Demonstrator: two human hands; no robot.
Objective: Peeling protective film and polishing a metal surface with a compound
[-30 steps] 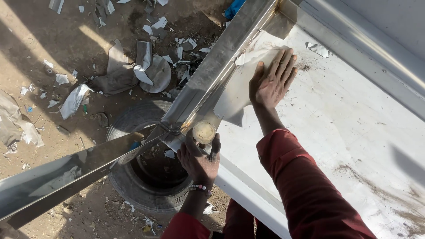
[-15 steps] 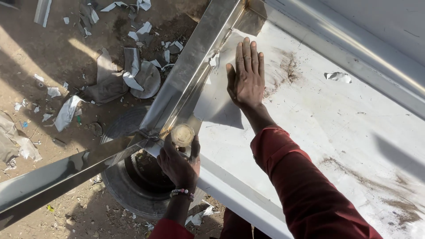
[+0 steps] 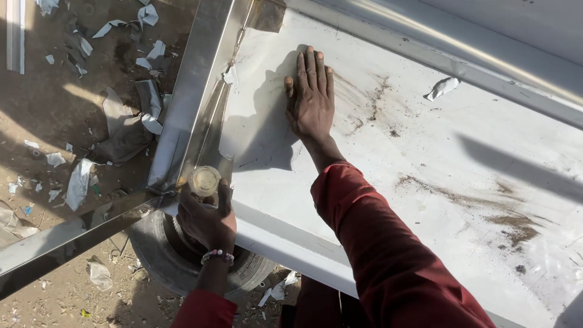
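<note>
Steel, bright and mirror-like, forms the frame [image 3: 200, 79] that runs along the left edge of a large white-filmed panel [image 3: 425, 158]. The right hand [image 3: 311, 100] lies flat on that panel near its upper left corner, fingers together and stretched out, palm down, clamped on nothing. It sits just beside the frame's inner lip, on a patch darkened by its own shadow. A dark red sleeve [image 3: 388, 255] covers the arm down to the wrist.

The left hand [image 3: 206, 218] is lower, at the corner where the frame meets a second steel bar [image 3: 67, 243] that slants off to the lower left. Its fingers are wrapped around a small round object with a pale, cream-coloured top [image 3: 204, 181], pressed against the frame's corner; what kind of thing it is cannot be told. A beaded bracelet [image 3: 217, 256] circles that wrist.

Under the corner lies a black rubber tyre [image 3: 164, 267] on sandy ground [image 3: 54, 121]. Torn scraps of white film [image 3: 79, 182] are strewn over the ground to the left, along with a crumpled grey piece [image 3: 124, 130]. One more curled white scrap [image 3: 442, 88] lies on the panel, well apart from the right hand, towards the upper right. Brown dirt smears [image 3: 449, 194] streak the panel's surface.
</note>
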